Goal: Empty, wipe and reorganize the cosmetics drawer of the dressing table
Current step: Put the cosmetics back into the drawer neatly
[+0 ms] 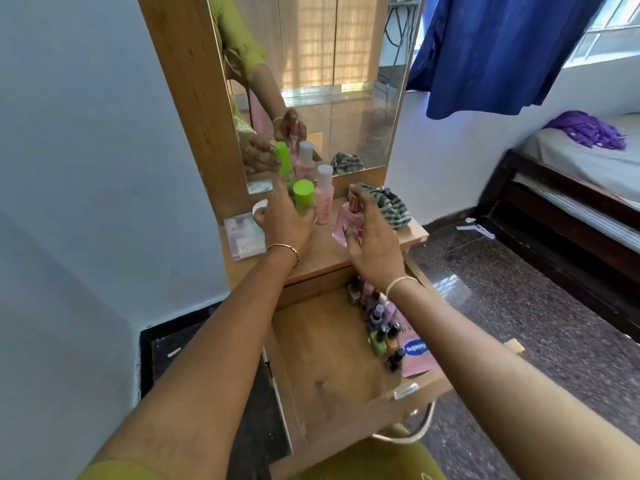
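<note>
The open wooden drawer (322,344) is pulled out at the front of the dressing table. It is not empty yet. A row of small nail polish bottles (379,330) stands along its right side, and a flat pink packet (415,355) lies beside them. The blue label on the packet reads "Vaseline". On the wooden table top (322,251) behind the drawer, the left hand (285,223) is wrapped around a bottle with a bright green cap (303,194). The right hand (375,247) holds a small pink glass perfume bottle (348,220). I think both are being set down. It would be best to stand them flat and upright, well back from the drawer, and not bump the pale pink bottle with a white cap (325,199) between them. A green checked cloth (391,202) waits further back for wiping.
</note>
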### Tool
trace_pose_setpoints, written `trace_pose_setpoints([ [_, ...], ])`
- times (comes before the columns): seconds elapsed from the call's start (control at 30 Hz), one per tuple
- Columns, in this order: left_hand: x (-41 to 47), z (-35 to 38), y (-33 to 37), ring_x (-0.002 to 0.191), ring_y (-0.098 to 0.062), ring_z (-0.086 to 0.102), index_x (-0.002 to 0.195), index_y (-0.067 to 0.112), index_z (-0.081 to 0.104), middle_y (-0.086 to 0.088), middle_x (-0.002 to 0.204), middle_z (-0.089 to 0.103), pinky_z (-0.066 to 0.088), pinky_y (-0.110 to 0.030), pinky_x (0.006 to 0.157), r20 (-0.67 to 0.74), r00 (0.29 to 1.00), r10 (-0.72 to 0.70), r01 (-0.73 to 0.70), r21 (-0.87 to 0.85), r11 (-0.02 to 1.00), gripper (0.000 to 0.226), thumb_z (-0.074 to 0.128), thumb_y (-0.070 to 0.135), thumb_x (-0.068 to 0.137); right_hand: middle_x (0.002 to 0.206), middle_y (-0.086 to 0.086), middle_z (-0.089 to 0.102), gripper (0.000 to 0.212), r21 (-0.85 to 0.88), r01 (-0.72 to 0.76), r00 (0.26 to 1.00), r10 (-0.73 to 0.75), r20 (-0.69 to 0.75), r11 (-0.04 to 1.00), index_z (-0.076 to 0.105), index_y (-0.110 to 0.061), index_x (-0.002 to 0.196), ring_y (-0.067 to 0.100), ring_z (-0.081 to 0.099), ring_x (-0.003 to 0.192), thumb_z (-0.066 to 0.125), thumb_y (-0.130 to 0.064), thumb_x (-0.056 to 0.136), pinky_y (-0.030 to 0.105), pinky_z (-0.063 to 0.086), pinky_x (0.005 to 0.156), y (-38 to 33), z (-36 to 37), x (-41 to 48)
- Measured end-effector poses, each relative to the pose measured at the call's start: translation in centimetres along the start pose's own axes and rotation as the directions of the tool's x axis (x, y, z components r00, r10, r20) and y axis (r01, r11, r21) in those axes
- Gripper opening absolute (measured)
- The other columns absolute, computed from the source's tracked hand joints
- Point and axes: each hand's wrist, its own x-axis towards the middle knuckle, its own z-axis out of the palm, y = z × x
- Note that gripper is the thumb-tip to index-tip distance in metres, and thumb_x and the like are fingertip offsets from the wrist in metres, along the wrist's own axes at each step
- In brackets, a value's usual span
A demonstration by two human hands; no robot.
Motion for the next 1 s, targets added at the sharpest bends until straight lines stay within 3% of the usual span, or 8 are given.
trace_pose_setpoints([
  [0.13, -3.4, -1.3, 0.5, 0.105, -0.022, 0.059, 0.122, 0.018, 0.051, -0.001, 0.113, 0.063, 0.038, -0.044, 0.097, -0.018, 1.000, -0.006, 0.004, -0.116, 0.993, 0.052, 0.072, 0.029, 0.076, 0.120, 0.000, 0.061, 0.076, 0.051, -0.008, 1.000, 0.007, 0.022, 0.999, 0.021, -0.044, 0.143, 0.014, 0.065, 0.091, 0.057, -0.008, 0.086, 0.032, 0.054, 0.078, -0.8, -3.0, -1.8],
  [0.27, -7.4, -2.3, 0.2, 0.090, -0.014, 0.059, 0.109, 0.014, 0.062, -0.003, 0.103, 0.064, 0.048, -0.030, 0.079, 0.032, 0.999, 0.018, -0.012, -0.184, 0.983, 0.041, 0.075, 0.028, 0.073, 0.121, 0.002, 0.059, 0.083, 0.092, -0.044, 0.985, 0.028, 0.168, 0.995, 0.019, -0.048, 0.144, 0.018, 0.066, 0.078, 0.057, -0.004, 0.085, 0.043, 0.057, 0.073, -0.4, -6.0, -4.4],
  [0.3, -8.5, -2.5, 0.0, 0.084, -0.008, 0.059, 0.106, 0.015, 0.063, 0.000, 0.099, 0.064, 0.047, -0.021, 0.072, 0.055, 0.998, 0.021, -0.009, -0.200, 0.980, 0.038, 0.076, 0.027, 0.073, 0.114, -0.001, 0.060, 0.082, 0.112, -0.052, 0.977, 0.027, 0.211, 0.992, 0.021, -0.046, 0.144, 0.017, 0.065, 0.074, 0.057, -0.003, 0.084, 0.042, 0.057, 0.069, -0.2, -6.7, -5.2],
  [0.37, -10.7, -2.8, -0.4, 0.077, 0.002, 0.057, 0.103, 0.021, 0.064, 0.008, 0.093, 0.063, 0.045, -0.010, 0.066, 0.111, 0.994, 0.017, 0.013, -0.262, 0.965, 0.035, 0.078, 0.024, 0.071, 0.104, -0.011, 0.058, 0.078, 0.145, -0.085, 0.955, 0.039, 0.294, 0.986, 0.026, -0.043, 0.143, 0.009, 0.062, 0.070, 0.058, -0.001, 0.085, 0.027, 0.053, 0.064, 0.4, -7.8, -6.9],
  [0.47, -13.7, -2.8, -1.3, 0.079, 0.001, 0.059, 0.104, 0.023, 0.063, 0.008, 0.097, 0.065, 0.049, -0.012, 0.066, 0.239, 0.970, -0.034, 0.104, -0.288, 0.952, 0.038, 0.080, 0.024, 0.070, 0.117, -0.010, 0.054, 0.075, 0.130, -0.161, 0.922, 0.102, 0.374, 0.978, 0.032, -0.041, 0.139, 0.004, 0.062, 0.078, 0.060, 0.002, 0.085, 0.020, 0.051, 0.068, 0.9, -9.1, -9.5],
  [0.63, -17.1, -2.6, -2.1, 0.073, 0.003, 0.057, 0.102, 0.028, 0.059, 0.014, 0.089, 0.062, 0.045, -0.004, 0.059, 0.425, 0.903, -0.064, 0.199, -0.283, 0.938, 0.042, 0.082, 0.017, 0.069, 0.110, -0.003, 0.061, 0.056, 0.112, -0.291, 0.837, 0.196, 0.511, 0.950, 0.049, -0.027, 0.128, 0.012, 0.066, 0.090, 0.071, -0.003, 0.082, 0.030, 0.057, 0.080, 1.1, -10.5, -11.8],
  [0.77, -18.6, -2.5, -2.3, 0.079, 0.003, 0.056, 0.102, 0.026, 0.058, 0.016, 0.090, 0.060, 0.043, -0.001, 0.062, 0.531, 0.846, -0.048, 0.214, -0.255, 0.943, 0.042, 0.081, 0.013, 0.070, 0.107, 0.003, 0.069, 0.054, 0.000, -0.338, 0.732, 0.262, 0.629, 0.941, 0.055, -0.010, 0.127, 0.018, 0.069, 0.094, 0.076, -0.003, 0.078, 0.043, 0.055, 0.088, 1.8, -10.9, -12.4],
  [1.0, -20.0, -1.0, -2.6, 0.088, -0.001, 0.057, 0.111, 0.018, 0.064, 0.002, 0.108, 0.065, 0.038, 0.004, 0.065, 0.656, 0.754, -0.015, 0.167, -0.170, 0.971, 0.046, 0.081, 0.010, 0.069, 0.096, -0.005, 0.072, 0.035, -0.074, -0.279, 0.682, 0.252, 0.687, 0.957, 0.069, -0.021, 0.103, 0.010, 0.069, 0.090, 0.082, -0.010, 0.072, 0.043, 0.055, 0.086, 2.4, -11.0, -12.3],
])
